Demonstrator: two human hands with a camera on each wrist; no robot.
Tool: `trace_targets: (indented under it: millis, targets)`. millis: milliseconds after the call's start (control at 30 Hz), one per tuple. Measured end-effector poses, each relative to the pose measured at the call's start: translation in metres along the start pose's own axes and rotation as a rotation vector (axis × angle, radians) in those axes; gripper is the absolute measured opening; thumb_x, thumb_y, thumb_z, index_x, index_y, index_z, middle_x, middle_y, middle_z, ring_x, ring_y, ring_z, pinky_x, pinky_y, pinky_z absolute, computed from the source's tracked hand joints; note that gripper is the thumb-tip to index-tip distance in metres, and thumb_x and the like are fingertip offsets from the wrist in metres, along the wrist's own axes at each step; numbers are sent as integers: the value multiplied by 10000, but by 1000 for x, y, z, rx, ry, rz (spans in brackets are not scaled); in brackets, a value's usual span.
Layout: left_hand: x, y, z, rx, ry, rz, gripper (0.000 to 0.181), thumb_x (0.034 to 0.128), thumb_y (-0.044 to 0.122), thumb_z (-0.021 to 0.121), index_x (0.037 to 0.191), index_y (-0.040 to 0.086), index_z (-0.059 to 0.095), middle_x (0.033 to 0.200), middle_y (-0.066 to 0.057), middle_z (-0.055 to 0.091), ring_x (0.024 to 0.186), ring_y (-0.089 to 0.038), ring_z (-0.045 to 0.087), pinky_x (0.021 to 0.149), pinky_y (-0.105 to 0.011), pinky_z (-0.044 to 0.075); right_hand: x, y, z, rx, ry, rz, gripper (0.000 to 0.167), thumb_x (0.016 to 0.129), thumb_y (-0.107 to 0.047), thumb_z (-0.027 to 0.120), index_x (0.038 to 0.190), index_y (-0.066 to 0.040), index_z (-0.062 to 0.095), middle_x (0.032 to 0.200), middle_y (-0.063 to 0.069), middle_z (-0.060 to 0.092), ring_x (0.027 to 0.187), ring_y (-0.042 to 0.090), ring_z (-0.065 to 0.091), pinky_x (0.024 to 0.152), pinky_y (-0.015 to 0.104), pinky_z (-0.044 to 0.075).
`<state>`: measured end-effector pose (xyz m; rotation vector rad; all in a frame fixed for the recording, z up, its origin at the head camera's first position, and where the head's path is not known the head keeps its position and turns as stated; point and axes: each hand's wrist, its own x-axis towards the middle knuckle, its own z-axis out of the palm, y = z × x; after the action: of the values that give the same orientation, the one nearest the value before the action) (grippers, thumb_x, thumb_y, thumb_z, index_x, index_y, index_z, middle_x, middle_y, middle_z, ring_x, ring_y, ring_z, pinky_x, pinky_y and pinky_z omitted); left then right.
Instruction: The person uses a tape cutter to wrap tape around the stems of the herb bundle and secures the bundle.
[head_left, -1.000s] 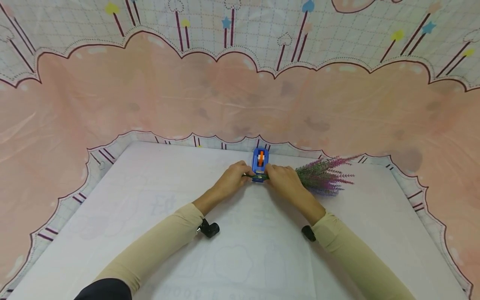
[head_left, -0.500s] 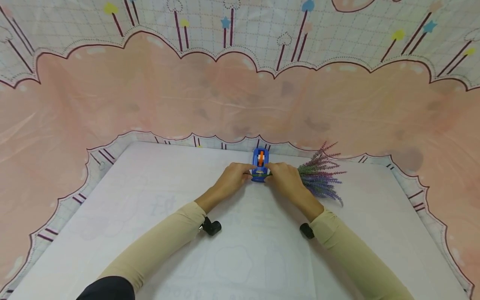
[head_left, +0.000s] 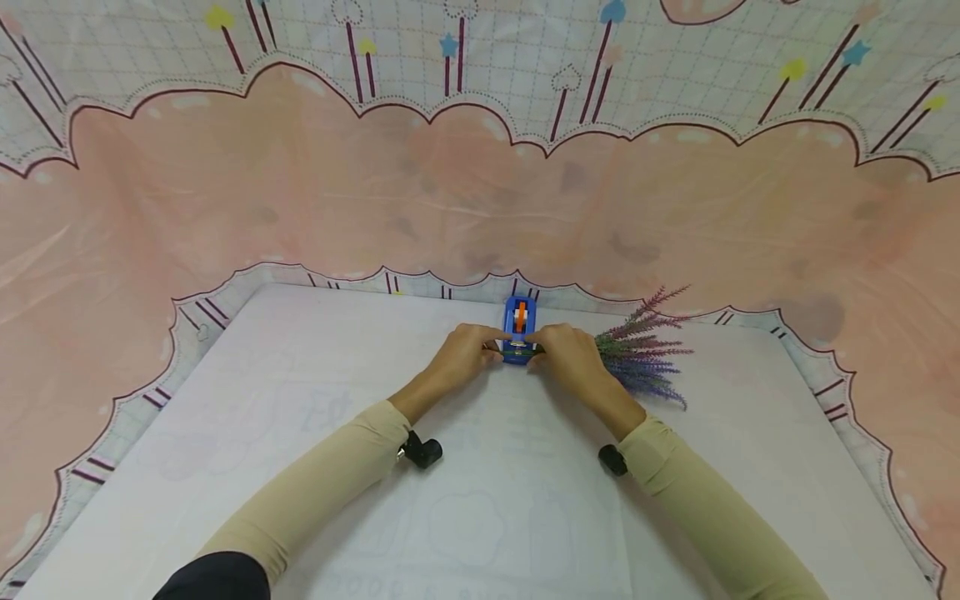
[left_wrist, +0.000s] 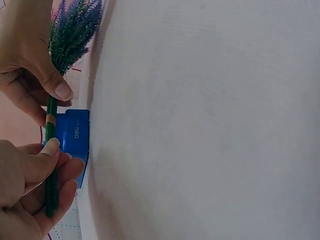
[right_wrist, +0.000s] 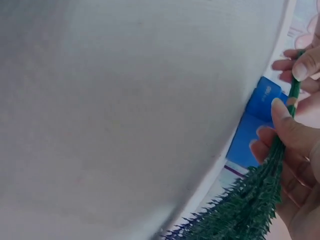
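A bunch of artificial lavender [head_left: 645,354] with purple and pink heads lies crosswise between my hands, its heads to the right. My left hand [head_left: 459,357] pinches the lower ends of the green stems [left_wrist: 51,192] between thumb and fingers. Nearer the heads, my right hand [head_left: 573,358] holds the same stems, thumb on top. Between the two hands, a strip of tan tape [left_wrist: 51,120] sits around the stems. Right behind them stands a blue tape dispenser [head_left: 520,312] with an orange hub; the stems cross over its front end in the head view.
The white table [head_left: 450,483] extends toward me, and the dispenser stands near its far edge. A pink patterned cloth [head_left: 420,192] with a scalloped print hangs behind and shows around the table's edges. Small black cameras [head_left: 423,452] are worn on both wrists.
The lavender heads have turned and fanned out, with a pink spike now pointing up and purple ones lower. Both hands have stayed nearly in place, still holding the stems by the dispenser.
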<state>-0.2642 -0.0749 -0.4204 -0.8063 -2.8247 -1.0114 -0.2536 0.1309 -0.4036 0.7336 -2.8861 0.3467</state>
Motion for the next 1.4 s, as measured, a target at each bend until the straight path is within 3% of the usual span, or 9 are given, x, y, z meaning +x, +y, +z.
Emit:
trace_targets:
  millis: [200, 600, 867, 1400]
  targets:
    - [2, -1, -1, -27, -17, -10, 380, 871, 6, 773, 1242, 83, 738, 949, -69, 778, 858, -157, 726, 842, -339, 580, 0, 1, -3, 80, -54, 29, 387, 868, -210, 796, 1238, -110, 743, 999, 85, 756, 859, 240, 710, 674, 378, 570]
    - [6, -3, 1, -55, -10, -13, 377, 857, 1, 785, 1224, 81, 749, 929, -70, 778, 827, -147, 721, 818, -335, 584, 2, 4, -1, 139, -11, 18, 337, 859, -156, 799, 1182, -69, 762, 940, 113, 760, 740, 192, 689, 575, 295, 510]
    - [6, -3, 3, -47, -5, -16, 371, 854, -14, 782, 1213, 75, 753, 923, -72, 779, 810, -142, 720, 822, -343, 580, 4, 6, -2, 210, -23, 18, 332, 844, -97, 803, 1168, -36, 763, 989, 123, 776, 828, 213, 743, 705, 351, 600]
    - [6, -3, -2, -42, -64, -38, 427, 856, -31, 766, 1268, 68, 716, 882, -61, 780, 784, -133, 701, 769, -316, 552, 6, 9, 2, 281, -92, 62, 408, 842, -121, 816, 1238, -64, 734, 966, 93, 782, 839, 194, 750, 759, 362, 606]
